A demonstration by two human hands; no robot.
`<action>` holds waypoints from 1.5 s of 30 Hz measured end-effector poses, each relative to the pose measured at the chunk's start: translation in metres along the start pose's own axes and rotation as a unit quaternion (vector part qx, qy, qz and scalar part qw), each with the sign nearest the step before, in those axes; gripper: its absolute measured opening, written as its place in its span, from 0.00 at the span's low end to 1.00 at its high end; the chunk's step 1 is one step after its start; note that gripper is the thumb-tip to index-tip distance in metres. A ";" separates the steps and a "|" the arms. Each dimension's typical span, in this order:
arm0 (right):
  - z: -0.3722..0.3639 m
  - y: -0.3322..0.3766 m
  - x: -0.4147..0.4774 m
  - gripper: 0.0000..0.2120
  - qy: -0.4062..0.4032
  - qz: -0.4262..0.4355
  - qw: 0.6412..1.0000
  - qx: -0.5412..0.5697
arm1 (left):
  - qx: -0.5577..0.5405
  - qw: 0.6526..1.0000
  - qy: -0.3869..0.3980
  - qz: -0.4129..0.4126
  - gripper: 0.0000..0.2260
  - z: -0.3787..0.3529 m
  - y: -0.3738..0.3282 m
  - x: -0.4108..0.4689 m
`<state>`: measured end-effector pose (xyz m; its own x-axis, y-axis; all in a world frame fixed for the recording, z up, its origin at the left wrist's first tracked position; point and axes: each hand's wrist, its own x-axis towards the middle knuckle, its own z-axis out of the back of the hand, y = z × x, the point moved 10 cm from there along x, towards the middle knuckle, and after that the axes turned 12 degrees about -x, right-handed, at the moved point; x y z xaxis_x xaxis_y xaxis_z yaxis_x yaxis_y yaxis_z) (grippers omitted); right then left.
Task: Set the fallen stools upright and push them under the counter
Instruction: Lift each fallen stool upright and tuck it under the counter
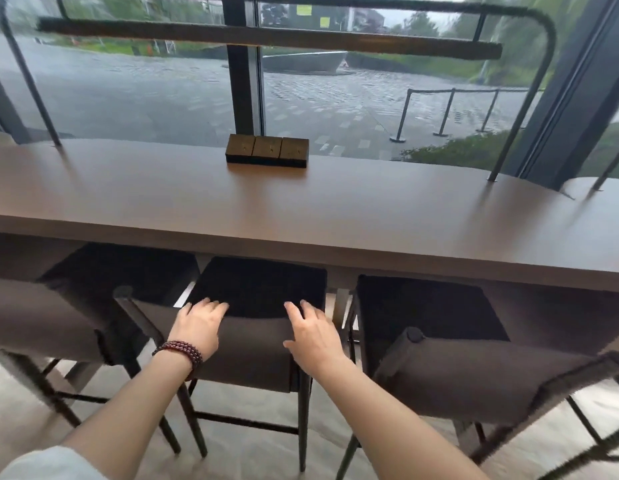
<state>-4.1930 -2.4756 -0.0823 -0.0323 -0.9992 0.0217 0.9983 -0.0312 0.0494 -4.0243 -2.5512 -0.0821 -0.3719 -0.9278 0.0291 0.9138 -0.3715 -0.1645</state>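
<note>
Three brown stools with dark seats stand upright at the long brown counter. The middle stool has its seat partly under the counter edge. My left hand, with a bead bracelet at the wrist, rests on the top of its low backrest, fingers curled over the edge. My right hand lies on the same backrest to the right, fingers spread over the top. The left stool and the right stool stand on either side, seats also tucked partly under.
A dark wooden block holder sits on the counter near the window. Thin metal posts rise from the counter at both ends. A large window with a black frame is behind. Pale floor shows below the stools.
</note>
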 end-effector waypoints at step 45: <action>-0.014 -0.041 0.015 0.08 0.067 -0.019 0.989 -0.128 | -0.415 0.838 -0.077 0.345 0.40 -0.023 0.133 -0.014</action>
<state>-4.2333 -2.4897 -0.0982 -0.0795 -0.9909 -0.1090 0.9768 -0.0557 -0.2066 -3.9010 -2.5873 -0.1267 0.2821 -0.9291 -0.2391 0.4510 0.3484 -0.8217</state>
